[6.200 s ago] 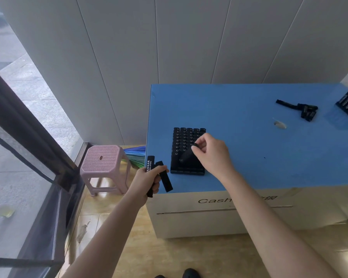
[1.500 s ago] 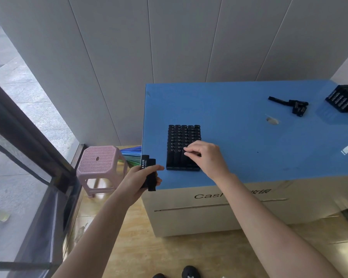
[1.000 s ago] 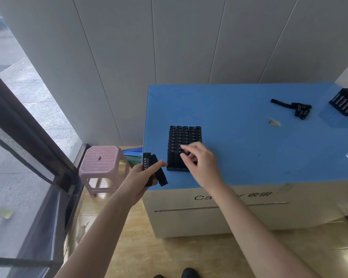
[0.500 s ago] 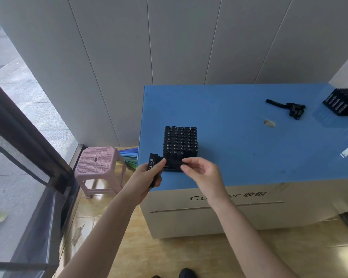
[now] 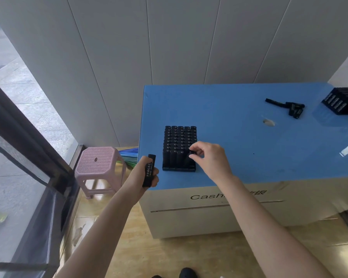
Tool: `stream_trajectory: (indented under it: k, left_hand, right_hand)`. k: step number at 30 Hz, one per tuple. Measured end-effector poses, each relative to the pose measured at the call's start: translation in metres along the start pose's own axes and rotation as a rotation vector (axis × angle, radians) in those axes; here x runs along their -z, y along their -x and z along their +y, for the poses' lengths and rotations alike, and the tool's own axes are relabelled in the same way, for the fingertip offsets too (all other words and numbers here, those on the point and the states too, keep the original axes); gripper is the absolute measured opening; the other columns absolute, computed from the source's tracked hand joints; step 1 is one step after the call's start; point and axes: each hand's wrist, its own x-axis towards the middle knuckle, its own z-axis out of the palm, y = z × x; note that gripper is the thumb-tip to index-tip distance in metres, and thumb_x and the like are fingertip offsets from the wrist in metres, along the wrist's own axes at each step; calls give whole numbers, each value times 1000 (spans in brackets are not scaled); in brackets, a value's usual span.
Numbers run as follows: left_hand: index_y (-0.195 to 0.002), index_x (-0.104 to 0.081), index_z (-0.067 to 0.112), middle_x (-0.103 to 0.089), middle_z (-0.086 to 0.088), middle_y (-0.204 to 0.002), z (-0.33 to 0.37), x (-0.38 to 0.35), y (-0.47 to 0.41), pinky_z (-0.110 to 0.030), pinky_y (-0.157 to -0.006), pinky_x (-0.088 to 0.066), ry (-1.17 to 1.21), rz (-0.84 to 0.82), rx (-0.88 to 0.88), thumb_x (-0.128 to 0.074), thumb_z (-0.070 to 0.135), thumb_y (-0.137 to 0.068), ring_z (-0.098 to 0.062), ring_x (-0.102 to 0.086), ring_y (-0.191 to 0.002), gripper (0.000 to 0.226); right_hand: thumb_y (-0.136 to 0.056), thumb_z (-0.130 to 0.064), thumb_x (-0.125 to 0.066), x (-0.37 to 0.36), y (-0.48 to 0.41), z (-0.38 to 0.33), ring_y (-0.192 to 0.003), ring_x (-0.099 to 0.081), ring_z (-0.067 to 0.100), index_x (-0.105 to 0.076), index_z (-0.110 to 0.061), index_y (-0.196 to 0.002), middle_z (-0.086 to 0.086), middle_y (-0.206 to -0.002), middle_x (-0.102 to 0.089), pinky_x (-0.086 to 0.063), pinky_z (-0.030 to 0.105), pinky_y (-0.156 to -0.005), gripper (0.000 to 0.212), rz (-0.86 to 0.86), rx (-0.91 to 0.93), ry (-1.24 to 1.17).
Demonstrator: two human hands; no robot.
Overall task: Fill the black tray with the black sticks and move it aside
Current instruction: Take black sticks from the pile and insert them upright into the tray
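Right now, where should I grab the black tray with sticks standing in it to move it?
Probably by its low base: the black tray shows a bare rim along the near edge. Come from left and right, one hand on each side. The black sticks stand upright, so gripping them might pull them out.

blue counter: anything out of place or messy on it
Yes. A few loose black sticks lie in a jumbled heap at the far right of the blue counter, away from the black tray, one jutting out to the left. Near them is a small pale scrap or scuff; what it is cannot be told.
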Motion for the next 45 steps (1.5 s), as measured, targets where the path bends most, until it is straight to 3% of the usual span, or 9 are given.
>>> stream_trajectory:
  k: [9, 14, 17, 21, 27, 33, 36, 38, 45]
  left_hand:
    - [-85, -47, 10, -48, -6, -70, 5, 0, 4, -25, -57, -32, -109, 54, -17, -40, 21, -96, -15, -43, -57, 17]
    - [-90, -57, 10, -52, -10, -88, 2, 3, 5, -25, -70, -38, -254, 23, -106, -48, 25, -97, -17, -48, -79, 19]
    - [-91, -59, 4, -50, -9, -77, 1, 7, 4, -28, -72, -40, -231, -54, -143, -52, 21, -94, -19, -48, -75, 19]
    - [-84, -56, 4, -47, -7, -64, 2, 6, 1, -26, -64, -38, -127, -137, -126, -55, 17, -93, -15, -45, -60, 16]
    - [-89, -56, 3, -49, -8, -65, -3, -4, -1, -25, -64, -41, -229, -219, -80, -58, 22, -91, -13, -48, -58, 20]
    - [-82, -60, 11, -61, -1, -74, -10, -8, -7, -26, -66, -45, -713, -62, -212, -41, 35, -98, -17, -55, -68, 35]
    - [-90, -59, 14, -65, 1, -85, -12, 4, -14, -34, -77, -50, -1102, 88, -390, -36, 41, -98, -21, -61, -83, 36]
    - [-99, -60, 15, -65, 3, -93, -9, 10, -15, -33, -74, -49, -1336, 177, -468, -35, 45, -97, -19, -61, -88, 39]
    - [-100, -61, 15, -66, 2, -101, 1, 18, -18, -34, -73, -50, -1447, 247, -554, -38, 44, -96, -20, -61, -88, 37]
  right_hand:
    - [-79, -11, -71, -2, -14, 3, -81, -63, 17, -73, -8, -91, 1, -92, -70, -51, 31, -78, 12, -176, 108, 52]
    - [-84, -13, -65, -9, -8, 0, -81, -57, 16, -72, -14, -99, -3, -93, -60, -47, 27, -63, 16, -69, 181, 204]
    - [-76, -2, -67, -12, 10, -9, -80, -52, 11, -68, -19, -107, -3, -94, -57, -42, 19, -59, 35, 52, 290, 167]
    - [-75, -8, -73, -21, 42, -25, -90, -57, 5, -56, -20, -123, -4, -110, -54, -51, 16, -73, 52, -143, 404, -7]
    - [-82, -10, -62, -24, 58, -25, -87, -62, 8, -67, -11, -103, 0, -100, -62, -53, 19, -74, 22, 41, 408, -134]
    - [-85, -19, -63, -8, 54, -16, -87, -60, 3, -64, -8, -99, -2, -98, -63, -51, 16, -80, 18, 115, 249, -262]
    - [-82, -13, -68, 3, 45, -4, -80, -61, 0, -60, -13, -101, -10, -89, -63, -49, 12, -76, 20, 157, 110, -266]
    - [-82, -12, -68, 7, 38, 5, -77, -61, -4, -57, -14, -102, -13, -87, -63, -49, 12, -75, 22, 154, 39, -220]
    - [-86, -13, -64, 0, 23, 23, -75, -64, 6, -62, -12, -99, -5, -87, -67, -47, 14, -72, 14, 120, 21, -95]
